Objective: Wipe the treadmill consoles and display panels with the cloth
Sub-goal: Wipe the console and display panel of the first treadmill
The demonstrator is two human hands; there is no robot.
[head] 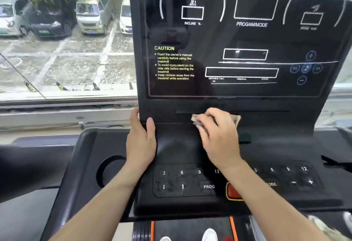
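A black treadmill console (177, 145) fills the view, with a glossy display panel (238, 37) rising above it. My right hand (219, 136) presses a pale crumpled cloth (237, 120) against the ledge just below the display panel; the cloth shows only at the fingertips and to the right of the hand. My left hand (142, 141) rests flat on the left edge of the console, fingers wrapped round its side, thumb on top. A keypad (181, 180) with numbers, arrows and PROG lies under my forearms, beside a red stop button (233, 191).
A round cup holder (108, 170) sits in the left tray. A window (64, 37) to the left looks onto parked cars. The treadmill belt (190, 227) with orange stripes and white shoe tips shows at the bottom.
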